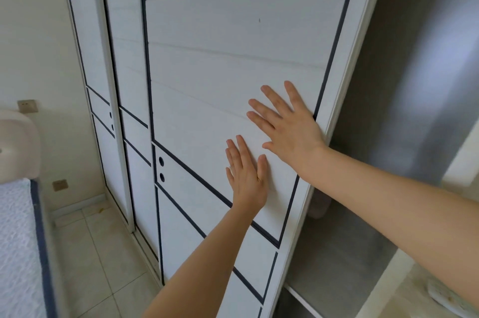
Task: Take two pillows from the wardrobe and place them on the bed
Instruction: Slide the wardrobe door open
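Observation:
A white sliding wardrobe door (207,63) with dark blue trim lines fills the middle of the view. My left hand (246,172) lies flat on it, fingers apart. My right hand (287,123) is spread flat on the same panel, higher up, beside the door's right edge. To the right of that edge the wardrobe interior (404,84) stands exposed, grey and dim. A small grey rounded shape (320,207) shows behind the door edge; I cannot tell what it is. The bed (18,240), with a white textured cover and blue border, sits at the lower left. No pillow is plainly visible.
Two more white door panels (85,32) run off to the left. A white wardrobe shelf (404,289) sits at lower right with a pale object (445,294) on it. The padded headboard (18,146) and wall sockets (27,105) are at left. Tiled floor (103,253) lies between bed and wardrobe.

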Available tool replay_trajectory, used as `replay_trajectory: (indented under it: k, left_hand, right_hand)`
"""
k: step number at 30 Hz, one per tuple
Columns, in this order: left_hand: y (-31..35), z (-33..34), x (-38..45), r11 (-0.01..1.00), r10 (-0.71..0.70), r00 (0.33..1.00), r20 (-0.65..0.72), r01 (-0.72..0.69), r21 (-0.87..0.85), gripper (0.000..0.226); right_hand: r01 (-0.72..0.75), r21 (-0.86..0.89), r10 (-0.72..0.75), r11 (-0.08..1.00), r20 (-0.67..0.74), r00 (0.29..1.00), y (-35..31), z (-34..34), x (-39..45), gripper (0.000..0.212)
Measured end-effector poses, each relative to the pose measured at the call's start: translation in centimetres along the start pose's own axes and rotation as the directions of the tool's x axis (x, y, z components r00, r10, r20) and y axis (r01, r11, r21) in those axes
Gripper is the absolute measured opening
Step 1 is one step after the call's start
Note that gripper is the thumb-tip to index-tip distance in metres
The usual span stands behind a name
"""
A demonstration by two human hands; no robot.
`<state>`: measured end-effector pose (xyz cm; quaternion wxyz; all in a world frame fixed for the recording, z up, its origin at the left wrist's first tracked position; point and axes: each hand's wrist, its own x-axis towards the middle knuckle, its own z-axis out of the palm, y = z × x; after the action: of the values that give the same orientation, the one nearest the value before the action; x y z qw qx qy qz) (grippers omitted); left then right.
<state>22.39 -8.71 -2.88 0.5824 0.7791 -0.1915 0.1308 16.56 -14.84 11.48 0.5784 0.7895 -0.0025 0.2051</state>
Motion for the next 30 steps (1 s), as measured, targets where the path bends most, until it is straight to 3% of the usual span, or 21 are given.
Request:
replay_trajectory:
  k: [9,15,22,30]
  left_hand:
    - [-0.6,-1.3,2.2,0.999,0.018,1.0,-0.005,-0.018,-0.044,0.063]
    - [-4.3,-2.4,6.9,0.997,0.075,0.992,-0.105,-0.077,-0.018,0.061]
    - [-8.2,-3.4,11.8,0.99,0.093,0.978,-0.188,-0.11,-0.085,0.06]
    - [-11.9,-7.1,17.4,0.992,0.125,0.979,-0.163,-0.125,0.014,0.061]
  right_hand:
    - [-0.031,0.008,0.031,0.999,0.005,0.999,-0.4,-1.0,2.6,0.071]
    - [-0.022,0.06,0.024,0.998,-0.036,0.999,-2.4,-0.8,8.4,0.071]
    - [0.021,-0.011,-0.021,1.0,-0.058,0.998,-5.0,-0.2,14.7,0.067]
    - [0.034,-0.036,-0.037,0.999,-0.073,0.997,-7.3,-0.6,21.2,0.075]
